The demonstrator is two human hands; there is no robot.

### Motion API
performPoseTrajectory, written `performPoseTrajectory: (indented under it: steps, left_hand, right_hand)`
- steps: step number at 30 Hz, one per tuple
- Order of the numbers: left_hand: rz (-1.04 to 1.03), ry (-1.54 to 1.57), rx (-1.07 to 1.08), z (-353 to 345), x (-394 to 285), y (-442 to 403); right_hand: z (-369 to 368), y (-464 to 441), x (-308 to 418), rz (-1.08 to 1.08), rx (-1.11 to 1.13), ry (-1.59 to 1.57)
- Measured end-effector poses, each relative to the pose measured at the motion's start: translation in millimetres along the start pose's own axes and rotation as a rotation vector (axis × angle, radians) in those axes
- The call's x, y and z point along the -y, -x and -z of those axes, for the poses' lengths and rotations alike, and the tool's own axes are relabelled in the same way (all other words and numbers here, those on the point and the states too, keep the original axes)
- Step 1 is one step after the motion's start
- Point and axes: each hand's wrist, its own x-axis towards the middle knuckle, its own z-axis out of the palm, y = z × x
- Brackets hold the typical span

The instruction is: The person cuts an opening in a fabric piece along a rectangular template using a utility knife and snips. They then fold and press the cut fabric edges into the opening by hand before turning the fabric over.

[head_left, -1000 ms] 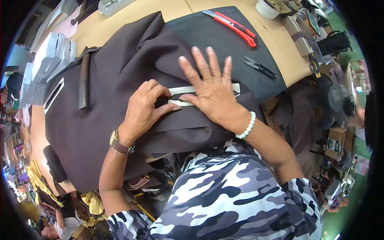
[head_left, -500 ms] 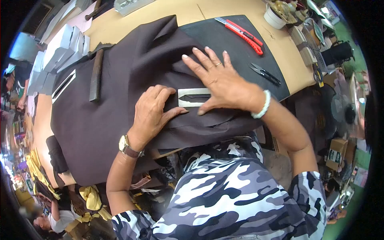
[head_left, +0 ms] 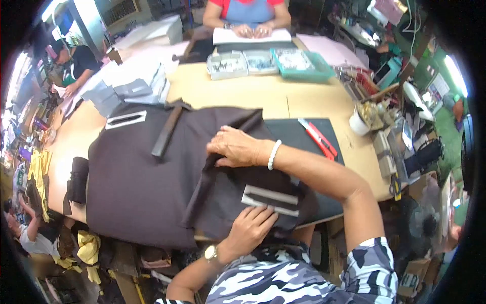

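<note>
Dark brown fabric (head_left: pixel 136 187) lies over the table, bunched at its middle. My right hand (head_left: pixel 235 147), with the white bead bracelet, has its fingers curled round a fold of this fabric. Nearer my body, my left hand (head_left: pixel 252 227) rests with fingers extended at the lower edge of a white rectangular frame piece (head_left: pixel 271 200) with a dark slit in it. A second white-framed slit (head_left: pixel 126 119) shows at the fabric's far left corner. A dark metal bar (head_left: pixel 167 133) lies on the cloth. The red cutter (head_left: pixel 319 139) is on the black mat (head_left: pixel 304 167), right of the fabric.
Across the table (head_left: pixel 190 83) a person in red and blue (head_left: pixel 248 12) rests both hands on a white sheet. Clear boxes (head_left: pixel 228 66) and a green tray (head_left: pixel 304 65) stand at the back. Stacked white pieces (head_left: pixel 131 83) are at left, a white pot (head_left: pixel 358 124) at right.
The camera view has tilted up, showing the far side. My right hand has left the white frame and taken hold of fabric further left; my left hand has moved to the frame's near edge.
</note>
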Motion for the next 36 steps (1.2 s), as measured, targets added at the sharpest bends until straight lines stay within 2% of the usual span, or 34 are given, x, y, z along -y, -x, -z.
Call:
performPoseTrajectory:
  steps: [2,4,5,6,8,9,10,11,12,14,15,16,18,20,22,24,25,26,27,28,29,30,31,32,34,35,36]
  left_hand:
    - [0.028,0.083,-0.023,14.9,8.7,-0.2]
    - [0.037,0.138,-0.022,44.1,17.9,-2.1]
    - [0.081,0.194,-0.057,61.7,24.6,-5.5]
    - [0.098,0.164,-0.127,77.6,32.7,-8.1]
    - [0.217,0.252,-0.340,101.6,50.5,-10.4]
    - [0.241,0.541,-0.531,103.1,63.1,-10.8]
    - [0.156,0.687,-0.593,105.2,84.4,-17.4]
    - [0.668,1.007,-0.648,103.7,88.0,-20.7]
    - [0.299,1.164,-0.751,99.9,95.3,-22.5]
    - [0.475,1.662,-0.911,94.2,118.0,-25.2]
    - [0.643,1.696,-0.945,98.6,111.6,-35.4]
    - [0.662,1.737,-0.945,95.4,110.0,-38.2]
    - [0.706,1.814,-0.943,89.7,106.3,-40.6]
    - [0.533,1.759,-0.835,89.5,102.5,-55.3]
    - [0.368,1.645,-0.774,87.1,115.5,-74.4]
    - [0.698,1.083,-0.753,103.2,112.2,-109.4]
    - [0.639,1.068,-0.617,113.6,127.3,-123.3]
    - [0.624,1.098,-0.588,125.5,140.2,-141.4]
    - [0.680,0.960,-0.661,143.8,146.1,-160.9]
    - [0.631,0.814,-0.664,168.2,153.2,-179.7]
    - [0.642,0.698,-0.738,192.9,186.8,-194.0]
    - [0.455,0.595,-0.809,226.2,206.7,-203.0]
    - [0.269,0.486,-0.875,259.4,225.4,-212.2]
    - [0.198,0.526,-0.971,270.3,158.5,-214.8]
    - [0.073,0.677,-1.003,289.1,129.8,-202.0]
    - [0.150,0.472,-0.997,284.2,106.6,-188.0]
    - [0.133,0.295,-0.943,286.1,121.0,-168.6]
  right_hand:
    - [14.1,-4.4,-10.8,-0.057,0.018,-0.129]
    - [34.0,0.0,-25.8,-0.297,-0.053,-0.359]
    - [39.3,4.3,-41.0,-0.291,-0.119,-0.292]
    - [47.7,8.6,-53.2,-0.355,-0.145,-0.338]
    - [62.7,22.3,-72.2,-0.401,-0.363,-0.458]
    - [64.3,28.7,-83.0,-0.450,-0.445,-0.584]
    - [71.4,33.4,-85.0,-0.500,-0.526,-0.712]
    - [86.5,46.7,-87.2,-0.671,-0.410,-0.830]
    - [91.2,52.2,-82.4,-0.746,-0.531,-0.927]
    - [72.1,70.2,-116.1,-0.822,-0.710,-0.924]
    - [73.6,78.6,-119.3,-0.878,-0.755,-0.910]
    - [73.9,84.5,-122.7,-0.906,-0.826,-0.837]
    - [84.2,97.1,-127.7,-1.015,-0.931,-1.028]
    - [89.8,108.5,-148.2,-1.108,-0.976,-1.164]
    - [100.2,108.4,-156.3,-1.244,-1.040,-1.163]
    - [101.0,107.7,-190.8,-1.223,-1.067,-1.048]
    - [102.9,105.1,-205.2,-1.215,-1.075,-0.993]
    - [118.2,97.5,-204.0,-1.144,-1.144,-1.119]
    - [142.1,91.9,-199.7,-1.188,-1.097,-0.824]
    - [161.2,92.3,-220.5,-1.146,-1.130,-0.656]
    - [195.1,81.0,-169.8,-0.971,-1.345,-0.810]
    - [219.4,73.3,-150.4,-0.841,-1.537,-0.951]
    - [234.9,74.4,-169.7,-0.688,-1.630,-0.767]
    - [249.7,80.5,-189.5,-0.528,-1.707,-0.575]
    - [270.8,99.1,-178.3,-0.455,-1.642,-0.477]
    - [272.5,100.2,-144.9,-0.430,-1.608,-0.423]
    - [265.8,101.1,-114.1,-0.405,-1.571,-0.373]
